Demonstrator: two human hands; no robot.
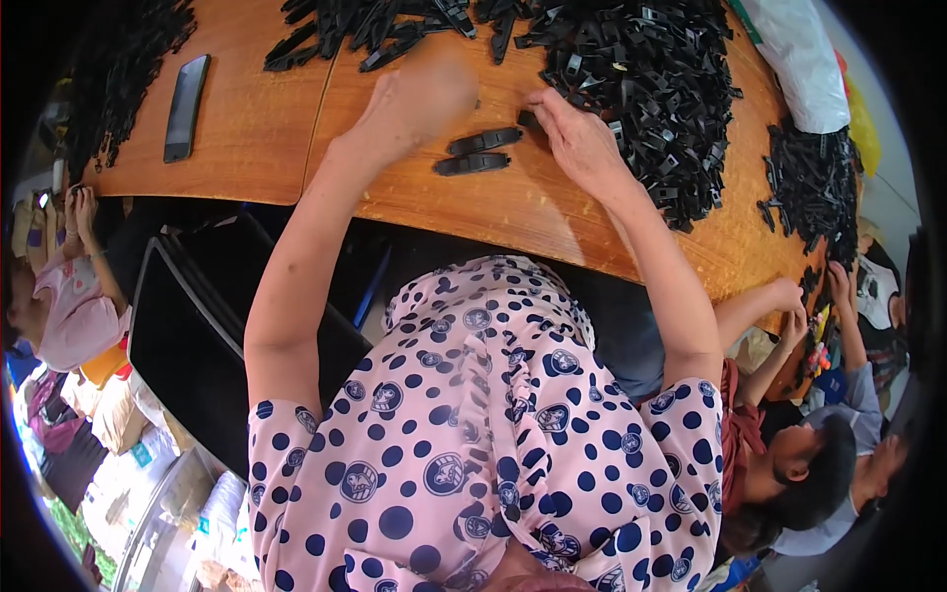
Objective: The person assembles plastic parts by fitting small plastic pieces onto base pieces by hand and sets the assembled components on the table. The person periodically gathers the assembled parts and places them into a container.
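Two long black plastic pieces [484,140] lie side by side on the wooden table, between my hands and a little nearer to me. My left hand [426,91] is above the table to their left, close to a heap of long black parts [395,32]. It is smeared, so its fingers do not show. My right hand [580,138] is at the left edge of a big pile of small black plastic parts [646,94]. Its thumb and fingers are pinched together on a small black plastic part [530,119], mostly covered by the fingertips.
A dark phone [186,109] lies on the wooden table [256,128] at the left. More black parts [123,74] are heaped at the far left, others [814,183] at the right beside a white bag [804,69]. People sit at both sides, their hands [789,296] near the table edge.
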